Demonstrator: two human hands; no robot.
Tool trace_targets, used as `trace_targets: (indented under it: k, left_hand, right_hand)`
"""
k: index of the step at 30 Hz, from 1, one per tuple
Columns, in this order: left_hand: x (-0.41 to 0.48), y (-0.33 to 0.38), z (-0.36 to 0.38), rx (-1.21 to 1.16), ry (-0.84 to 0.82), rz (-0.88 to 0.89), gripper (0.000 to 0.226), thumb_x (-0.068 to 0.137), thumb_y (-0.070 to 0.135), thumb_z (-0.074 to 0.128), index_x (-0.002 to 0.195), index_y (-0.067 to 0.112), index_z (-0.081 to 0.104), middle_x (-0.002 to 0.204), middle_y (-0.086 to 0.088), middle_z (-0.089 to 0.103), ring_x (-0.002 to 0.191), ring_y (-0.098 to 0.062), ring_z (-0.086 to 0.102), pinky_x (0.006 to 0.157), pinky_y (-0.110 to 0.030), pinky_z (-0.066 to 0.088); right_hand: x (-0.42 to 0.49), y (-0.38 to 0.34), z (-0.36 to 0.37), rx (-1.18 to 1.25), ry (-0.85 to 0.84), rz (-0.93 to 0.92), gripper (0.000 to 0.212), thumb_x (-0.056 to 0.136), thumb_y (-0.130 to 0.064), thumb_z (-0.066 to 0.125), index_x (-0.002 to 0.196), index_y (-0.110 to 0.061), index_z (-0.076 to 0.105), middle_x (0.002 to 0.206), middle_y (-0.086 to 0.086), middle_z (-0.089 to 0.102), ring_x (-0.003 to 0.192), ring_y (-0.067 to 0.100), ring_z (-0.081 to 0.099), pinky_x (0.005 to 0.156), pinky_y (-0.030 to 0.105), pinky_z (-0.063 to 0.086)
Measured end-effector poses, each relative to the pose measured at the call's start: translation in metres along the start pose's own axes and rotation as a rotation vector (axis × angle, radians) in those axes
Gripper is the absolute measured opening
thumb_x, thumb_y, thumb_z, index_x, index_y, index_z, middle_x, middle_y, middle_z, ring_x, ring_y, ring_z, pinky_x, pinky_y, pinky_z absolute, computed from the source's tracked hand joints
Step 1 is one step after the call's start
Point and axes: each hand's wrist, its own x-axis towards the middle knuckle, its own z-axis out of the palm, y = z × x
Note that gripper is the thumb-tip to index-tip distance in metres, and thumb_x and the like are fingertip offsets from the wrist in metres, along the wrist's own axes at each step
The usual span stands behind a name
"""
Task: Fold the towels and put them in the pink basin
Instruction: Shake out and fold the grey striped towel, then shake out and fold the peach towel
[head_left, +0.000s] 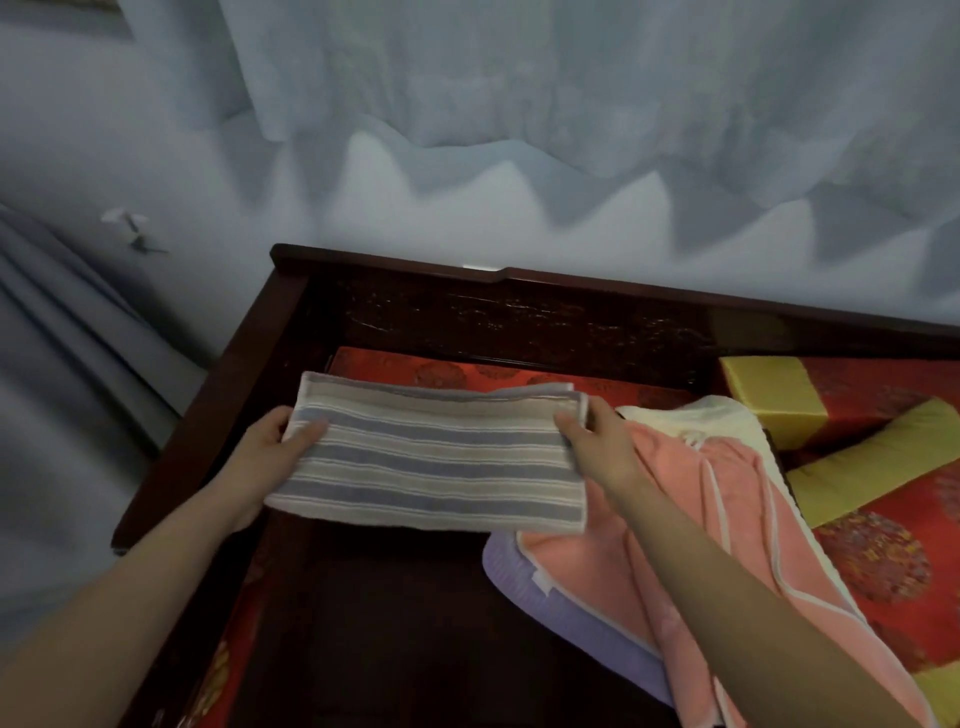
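Observation:
A striped grey-blue and beige towel (436, 457) is folded into a long band and held flat above the dark wooden seat. My left hand (272, 447) grips its left end, and my right hand (597, 441) pinches its right end. To the right lies a heap of other towels: a pink one (691, 519) on top, a cream one (727, 415) behind it and a lilac one (571, 623) underneath. No pink basin is in view.
A dark wooden bench (291, 322) with a carved backrest stands against a pale wall. Red patterned cushion (467, 371) lies behind the towel. Red and yellow cushions (779, 405) fill the right side. Grey curtain (62, 322) hangs at the left.

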Motion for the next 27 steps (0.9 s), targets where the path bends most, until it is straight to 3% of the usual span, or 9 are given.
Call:
trace_targets:
  k: [3,5,9,12,14,17,21,24,27]
  left_hand:
    - [0.023,-0.024,-0.004,0.054,0.048,-0.07,0.014,0.09,0.027,0.063,0.091,0.015,0.056,0.104,-0.02,0.066,0.077,-0.026,0.063,0.065,-0.034,0.05]
    - [0.032,-0.038,-0.002,0.129,0.094,-0.088,0.016,0.09,0.024,0.062,0.093,0.01,0.055,0.106,-0.022,0.064,0.076,-0.023,0.06,0.064,-0.034,0.048]
    - [0.039,-0.05,0.003,0.257,0.137,-0.12,0.027,0.09,0.025,0.062,0.105,0.004,0.053,0.108,-0.021,0.062,0.081,-0.026,0.058,0.073,-0.039,0.047]
    - [0.035,-0.037,-0.002,0.384,0.168,-0.093,0.042,0.087,0.027,0.065,0.117,0.002,0.05,0.114,-0.019,0.061,0.09,-0.028,0.057,0.078,-0.04,0.046]
    - [0.029,-0.022,-0.006,0.474,0.285,0.017,0.048,0.087,0.027,0.066,0.122,0.001,0.048,0.114,-0.018,0.062,0.096,-0.031,0.059,0.082,-0.041,0.045]
    - [0.001,0.008,0.019,0.422,0.382,0.237,0.034,0.087,0.02,0.066,0.114,0.004,0.054,0.1,-0.01,0.064,0.087,-0.024,0.059,0.079,-0.034,0.043]
    - [-0.043,0.017,0.108,0.314,0.008,0.271,0.015,0.086,0.019,0.067,0.098,0.014,0.062,0.088,-0.003,0.069,0.08,-0.018,0.064,0.073,-0.028,0.046]
    - [-0.07,-0.003,0.181,0.357,-0.349,0.099,0.006,0.087,0.023,0.063,0.089,0.017,0.064,0.081,0.0,0.071,0.074,-0.014,0.067,0.073,-0.029,0.052]
    - [-0.085,-0.028,0.237,0.418,-0.384,-0.038,0.033,0.087,0.03,0.06,0.11,0.006,0.063,0.1,-0.012,0.07,0.091,-0.025,0.068,0.08,-0.034,0.052]
  right_hand:
    - [0.028,0.003,0.039,-0.059,-0.069,0.094,0.021,0.09,-0.024,0.056,0.108,-0.013,0.053,0.098,0.007,0.064,0.091,0.027,0.061,0.079,0.037,0.048]
    - [0.032,0.011,0.053,-0.039,-0.144,0.189,0.039,0.082,-0.022,0.063,0.117,-0.017,0.045,0.106,0.01,0.063,0.097,0.03,0.062,0.087,0.043,0.052]
    - [0.023,0.024,0.062,0.022,-0.192,0.252,0.065,0.074,-0.014,0.072,0.126,-0.018,0.033,0.109,0.009,0.06,0.099,0.027,0.061,0.088,0.04,0.052]
    - [0.021,0.029,0.058,0.043,-0.17,0.225,0.069,0.077,-0.013,0.071,0.134,-0.016,0.031,0.109,0.004,0.057,0.098,0.024,0.058,0.084,0.035,0.049]
    - [0.015,0.032,0.047,0.032,-0.161,0.192,0.067,0.08,-0.014,0.069,0.136,-0.016,0.032,0.104,0.002,0.056,0.095,0.025,0.06,0.08,0.034,0.05]
    - [-0.008,0.047,0.001,0.046,-0.077,0.052,0.048,0.079,-0.014,0.067,0.122,-0.016,0.047,0.093,-0.001,0.06,0.085,0.019,0.06,0.077,0.028,0.046]
    - [-0.035,0.088,-0.078,-0.207,0.047,0.025,0.033,0.077,-0.029,0.067,0.107,-0.019,0.058,0.092,-0.002,0.062,0.081,0.019,0.06,0.077,0.03,0.046]
    - [-0.043,0.116,-0.126,-0.318,0.107,0.133,0.039,0.07,-0.036,0.072,0.1,-0.016,0.059,0.09,0.004,0.064,0.081,0.025,0.062,0.07,0.027,0.04]
    - [-0.049,0.138,-0.152,-0.323,0.136,0.129,0.043,0.067,-0.034,0.071,0.102,-0.012,0.06,0.093,0.009,0.064,0.084,0.028,0.062,0.071,0.026,0.039]
